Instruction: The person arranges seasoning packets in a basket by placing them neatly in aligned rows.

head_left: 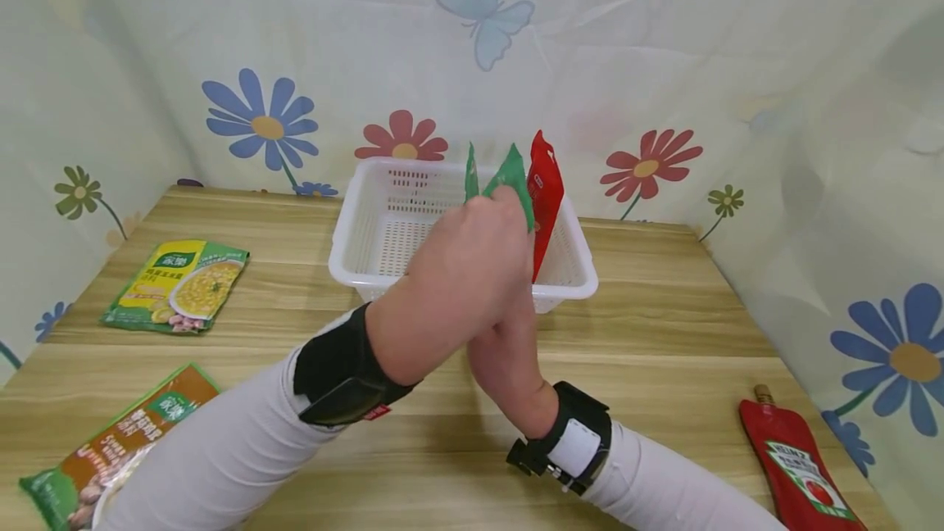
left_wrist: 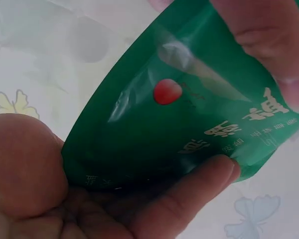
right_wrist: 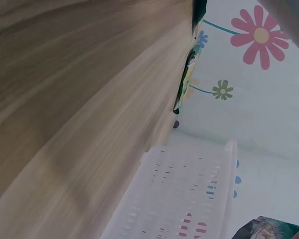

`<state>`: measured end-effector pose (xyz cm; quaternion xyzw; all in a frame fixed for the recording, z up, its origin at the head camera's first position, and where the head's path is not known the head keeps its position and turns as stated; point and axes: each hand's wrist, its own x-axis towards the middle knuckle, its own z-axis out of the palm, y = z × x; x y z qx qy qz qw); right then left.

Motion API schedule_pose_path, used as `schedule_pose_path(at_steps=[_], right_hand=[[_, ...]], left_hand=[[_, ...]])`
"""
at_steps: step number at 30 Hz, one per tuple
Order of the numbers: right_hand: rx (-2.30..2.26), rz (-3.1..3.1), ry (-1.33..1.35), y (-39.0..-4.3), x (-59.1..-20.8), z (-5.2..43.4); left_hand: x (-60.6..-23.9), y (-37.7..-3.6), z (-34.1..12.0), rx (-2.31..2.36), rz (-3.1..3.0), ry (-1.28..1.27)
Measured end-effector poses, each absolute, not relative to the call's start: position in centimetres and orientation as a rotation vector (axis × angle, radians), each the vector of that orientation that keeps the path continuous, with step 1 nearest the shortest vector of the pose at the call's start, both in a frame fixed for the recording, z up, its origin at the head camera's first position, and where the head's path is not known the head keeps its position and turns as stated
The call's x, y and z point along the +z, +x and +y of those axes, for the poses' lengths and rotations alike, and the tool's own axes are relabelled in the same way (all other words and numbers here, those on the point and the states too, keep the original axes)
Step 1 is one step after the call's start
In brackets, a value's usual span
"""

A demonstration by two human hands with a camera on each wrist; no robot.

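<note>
My left hand (head_left: 465,269) grips a glossy green packet (head_left: 514,174) just above the front of a white slotted basket (head_left: 354,273). In the left wrist view the packet (left_wrist: 189,124) lies between the thumb and a finger (left_wrist: 189,199), and it carries a red dot and pale lettering. Fingers (left_wrist: 269,40) of my right hand pinch its upper edge. The right hand (head_left: 509,351) is mostly hidden behind the left in the head view. A red packet (head_left: 546,187) stands upright in the basket's right side, right beside the green one.
On the wooden table (head_left: 664,334) a yellow-green soup packet (head_left: 177,285) lies at left and a brown one (head_left: 111,441) at near left. A red ketchup pouch (head_left: 800,465) lies at near right. Flowered cloth walls close in the table's back and sides.
</note>
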<state>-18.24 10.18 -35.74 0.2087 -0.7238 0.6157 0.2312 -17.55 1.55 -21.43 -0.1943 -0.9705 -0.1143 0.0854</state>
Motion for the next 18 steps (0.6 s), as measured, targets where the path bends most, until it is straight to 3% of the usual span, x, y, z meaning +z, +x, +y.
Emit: schedule_pose_path(at_steps=[8, 18], right_hand=[[1.482, -2.194, 0.596, -18.0, -35.2, 10.8], [1.342, -2.454, 0.684, -17.9, -34.7, 12.4]], left_hand=[[-20.8, -18.2, 0.3, -0.459, -2.966, -0.582], [-19.3, -19.9, -1.7, -0.554, -2.974, -0.412]])
